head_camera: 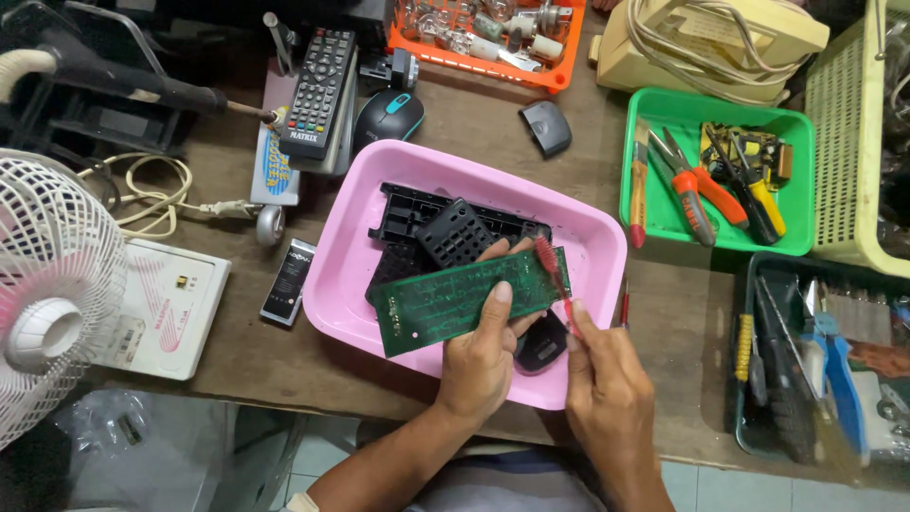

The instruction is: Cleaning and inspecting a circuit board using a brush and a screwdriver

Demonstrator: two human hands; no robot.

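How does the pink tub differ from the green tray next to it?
The pink tub is bigger and holds black plastic remote parts; both hands work over it. The green tray is smaller and holds pliers and screwdrivers, untouched. Both are plastic, open-topped and sit on the wooden bench.

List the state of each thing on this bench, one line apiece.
Left hand: gripping the green circuit board, tilted over the pink tub.
Right hand: holding a red brush, bristles on the board's right end.
Black remote casing: taken apart, lying in the tub.
Remote control: whole, on the table.
Fan: blades not blurred.
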